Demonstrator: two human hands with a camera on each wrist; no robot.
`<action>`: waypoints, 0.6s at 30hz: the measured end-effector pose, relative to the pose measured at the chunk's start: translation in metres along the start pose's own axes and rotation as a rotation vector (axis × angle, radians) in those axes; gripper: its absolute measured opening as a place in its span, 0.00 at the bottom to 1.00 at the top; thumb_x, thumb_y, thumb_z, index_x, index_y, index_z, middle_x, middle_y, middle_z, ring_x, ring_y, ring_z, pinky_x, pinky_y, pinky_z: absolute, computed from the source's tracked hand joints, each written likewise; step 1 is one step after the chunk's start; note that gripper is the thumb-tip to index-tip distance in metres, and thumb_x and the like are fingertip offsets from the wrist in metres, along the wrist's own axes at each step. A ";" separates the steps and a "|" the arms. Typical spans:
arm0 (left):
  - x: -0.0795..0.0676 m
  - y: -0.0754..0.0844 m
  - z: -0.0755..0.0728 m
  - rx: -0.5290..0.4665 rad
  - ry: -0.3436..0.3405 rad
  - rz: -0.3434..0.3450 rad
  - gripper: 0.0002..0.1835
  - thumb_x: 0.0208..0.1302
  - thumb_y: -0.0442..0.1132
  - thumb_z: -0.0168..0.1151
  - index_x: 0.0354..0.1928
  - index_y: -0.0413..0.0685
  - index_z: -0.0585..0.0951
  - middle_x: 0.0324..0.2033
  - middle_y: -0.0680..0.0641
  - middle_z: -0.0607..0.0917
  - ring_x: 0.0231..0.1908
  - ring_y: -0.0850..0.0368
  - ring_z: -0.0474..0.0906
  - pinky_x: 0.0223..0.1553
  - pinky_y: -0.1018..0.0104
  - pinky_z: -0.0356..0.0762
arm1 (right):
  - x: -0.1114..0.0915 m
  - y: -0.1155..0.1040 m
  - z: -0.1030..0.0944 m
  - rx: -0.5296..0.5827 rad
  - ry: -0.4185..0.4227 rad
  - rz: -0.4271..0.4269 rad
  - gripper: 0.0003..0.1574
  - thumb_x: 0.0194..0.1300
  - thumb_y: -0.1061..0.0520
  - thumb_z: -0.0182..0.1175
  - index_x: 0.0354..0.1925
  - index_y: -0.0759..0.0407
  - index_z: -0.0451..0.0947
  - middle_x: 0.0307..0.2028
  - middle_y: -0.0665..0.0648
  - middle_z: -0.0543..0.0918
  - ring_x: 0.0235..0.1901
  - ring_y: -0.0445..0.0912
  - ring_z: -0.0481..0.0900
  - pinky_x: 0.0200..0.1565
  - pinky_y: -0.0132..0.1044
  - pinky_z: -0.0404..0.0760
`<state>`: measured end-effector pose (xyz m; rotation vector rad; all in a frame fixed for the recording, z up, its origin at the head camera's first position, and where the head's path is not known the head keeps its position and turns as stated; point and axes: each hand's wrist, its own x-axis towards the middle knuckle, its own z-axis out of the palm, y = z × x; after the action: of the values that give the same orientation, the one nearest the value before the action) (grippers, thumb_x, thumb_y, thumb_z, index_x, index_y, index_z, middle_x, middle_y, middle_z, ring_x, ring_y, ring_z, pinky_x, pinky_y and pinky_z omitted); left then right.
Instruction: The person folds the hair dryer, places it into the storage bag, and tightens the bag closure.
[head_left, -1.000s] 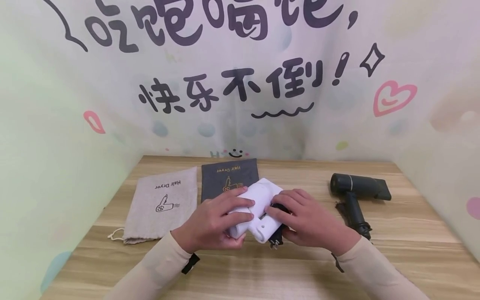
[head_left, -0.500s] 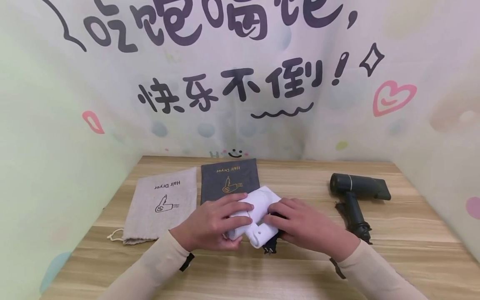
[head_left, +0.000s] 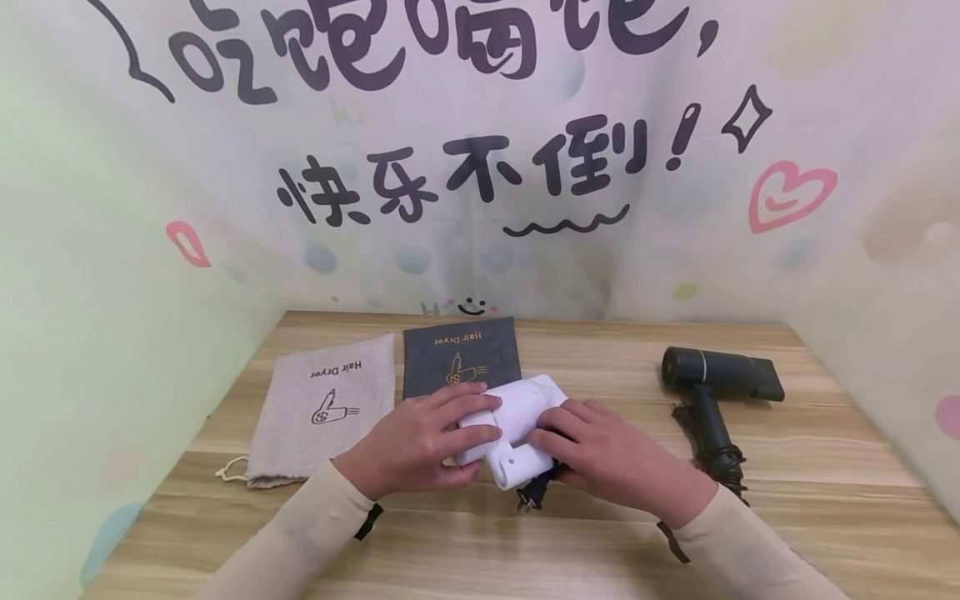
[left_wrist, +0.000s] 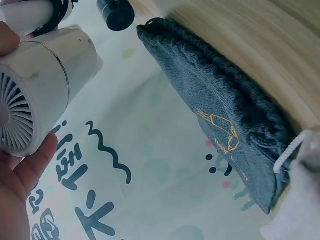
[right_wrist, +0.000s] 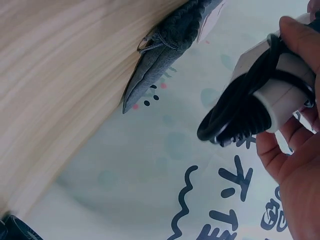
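Note:
A white hair dryer (head_left: pixel 517 408) with its handle folded against the barrel is held between both hands over the middle of the table. My left hand (head_left: pixel 420 437) grips the barrel at its vented end; the round grille (left_wrist: pixel 17 117) shows in the left wrist view. On the other side, my right hand (head_left: pixel 618 454) grips the handle along with a coiled black cord (right_wrist: pixel 240 110). The cord's plug (head_left: pixel 531 498) pokes out below the handle. Parts of the dryer are covered by fingers.
Flat on the table (head_left: pixel 480 558) lie a beige drawstring bag (head_left: pixel 330 408) at left and a dark grey bag (head_left: pixel 459 354) behind the hands. Both carry a "Hair Dryer" print. A black hair dryer (head_left: pixel 720 373) with its cord wrapped lies at right.
The white hair dryer has come down slightly and rotated, so its barrel slants less steeply. Both hands keep their hold and shift with it. The bags and black hair dryer stay put.

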<state>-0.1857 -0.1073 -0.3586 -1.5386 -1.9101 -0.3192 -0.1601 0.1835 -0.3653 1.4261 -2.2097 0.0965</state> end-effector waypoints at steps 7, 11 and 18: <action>-0.001 -0.002 0.000 0.012 -0.024 -0.008 0.20 0.50 0.45 0.74 0.47 0.52 0.83 0.55 0.44 0.80 0.58 0.46 0.77 0.55 0.59 0.77 | 0.000 -0.001 0.003 -0.017 -0.029 0.045 0.39 0.43 0.54 0.81 0.53 0.53 0.74 0.48 0.53 0.75 0.44 0.48 0.76 0.44 0.45 0.79; -0.003 -0.004 -0.001 0.029 -0.034 -0.017 0.22 0.51 0.46 0.75 0.49 0.52 0.83 0.57 0.44 0.80 0.58 0.46 0.77 0.58 0.59 0.74 | 0.000 -0.001 0.004 -0.020 -0.042 0.062 0.38 0.44 0.53 0.81 0.53 0.52 0.74 0.48 0.53 0.75 0.45 0.48 0.76 0.45 0.44 0.80; -0.004 -0.005 -0.003 0.040 -0.053 -0.044 0.24 0.53 0.50 0.74 0.52 0.50 0.82 0.57 0.43 0.79 0.59 0.46 0.75 0.60 0.58 0.72 | -0.001 0.002 0.005 -0.038 -0.035 0.078 0.38 0.44 0.52 0.81 0.52 0.53 0.74 0.47 0.53 0.76 0.44 0.48 0.76 0.42 0.44 0.79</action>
<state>-0.1888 -0.1133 -0.3581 -1.4945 -1.9819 -0.2602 -0.1632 0.1830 -0.3700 1.3316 -2.2837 0.0564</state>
